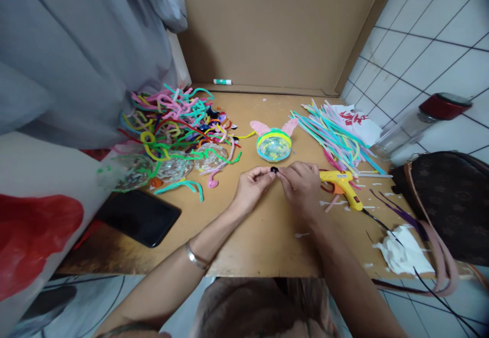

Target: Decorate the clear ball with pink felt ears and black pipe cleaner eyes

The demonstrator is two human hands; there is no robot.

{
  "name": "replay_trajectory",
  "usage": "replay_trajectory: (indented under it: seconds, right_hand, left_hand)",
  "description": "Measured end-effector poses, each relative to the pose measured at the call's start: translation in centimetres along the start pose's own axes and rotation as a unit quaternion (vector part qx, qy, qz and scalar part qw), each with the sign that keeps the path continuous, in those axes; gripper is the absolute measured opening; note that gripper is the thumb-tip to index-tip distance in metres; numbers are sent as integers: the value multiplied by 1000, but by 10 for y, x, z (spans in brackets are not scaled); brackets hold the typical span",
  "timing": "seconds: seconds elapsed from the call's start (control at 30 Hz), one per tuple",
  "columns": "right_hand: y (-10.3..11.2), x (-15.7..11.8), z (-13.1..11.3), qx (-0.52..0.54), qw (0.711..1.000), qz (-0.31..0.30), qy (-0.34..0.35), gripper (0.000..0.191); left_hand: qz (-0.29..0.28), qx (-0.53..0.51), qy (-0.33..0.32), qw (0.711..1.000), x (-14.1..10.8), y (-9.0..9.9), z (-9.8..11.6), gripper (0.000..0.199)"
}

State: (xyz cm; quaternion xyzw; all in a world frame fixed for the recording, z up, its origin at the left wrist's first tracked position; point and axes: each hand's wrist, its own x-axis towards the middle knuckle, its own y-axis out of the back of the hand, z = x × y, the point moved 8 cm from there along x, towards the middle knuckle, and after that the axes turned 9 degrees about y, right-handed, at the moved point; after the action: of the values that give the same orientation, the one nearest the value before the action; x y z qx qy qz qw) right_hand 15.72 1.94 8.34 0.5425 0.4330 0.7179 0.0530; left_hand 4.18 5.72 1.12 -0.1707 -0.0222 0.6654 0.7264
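Note:
A small black piece (274, 170) is pinched between the fingertips of both hands above the middle of the table. My left hand (252, 187) is closed on its left side, and my right hand (301, 182) grips it from the right with curled fingers. Just beyond them sits a clear bowl-like shape (274, 147) with a yellow and green rim and two pink ears. Close to the right of my right hand lies a yellow glue gun (344, 182).
Tangled coloured pipe cleaners (179, 119) and clear plastic pieces (173, 167) lie left, near a black phone (141, 217). Straight pipe cleaners (336, 136), a clear bottle (416, 124), a brown bag (446, 205) and white tissue (405, 251) are right. A glue stick (222, 81) lies behind.

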Motion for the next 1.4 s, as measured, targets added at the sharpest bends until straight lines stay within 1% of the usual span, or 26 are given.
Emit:
replay_trajectory:
  seconds: [0.2, 0.3, 0.43, 0.57, 0.63, 0.73, 0.87, 1.03, 1.13, 1.4]
  right_hand:
    - [-1, 1, -1, 11, 1000, -12, -3, 24]
    - [-3, 1, -2, 23, 999, -22, -10, 24]
    - [-4, -1, 1, 46, 998, -15, -30, 22]
    - [-3, -3, 7, 69, 996, 0, -62, 19]
    - [-2, -3, 8, 83, 994, 8, -70, 19]
    - [-2, -2, 6, 96, 993, 10, -70, 20]
    - [-3, -1, -1, 74, 996, -5, -54, 21]
    - [-5, 1, -15, -6, 999, -39, -3, 21]
    - [-7, 1, -20, -36, 998, -53, 17, 23]
    - [-2, 1, -19, -40, 999, -34, 2, 19]
  left_hand:
    - [9, 4, 3, 1000, 0, 2, -1, 25]
    - [7, -12, 10, 1000, 0, 1, -1, 22]
    - [-9, -80, 33, 996, 0, -2, -1, 21]
    - [-34, -144, 76, 986, -2, -7, -4, 23]
    - [-38, -168, 91, 981, -3, -8, -6, 24]
    - [-32, -193, 97, 976, -3, -8, -7, 26]
    - [-24, -205, 110, 972, -3, -7, -9, 26]
    - [-28, -230, 135, 963, -4, -9, -15, 30]
    - [-25, -228, 140, 963, -5, -10, -17, 32]
    - [-18, -197, 109, 974, -5, -8, -17, 34]
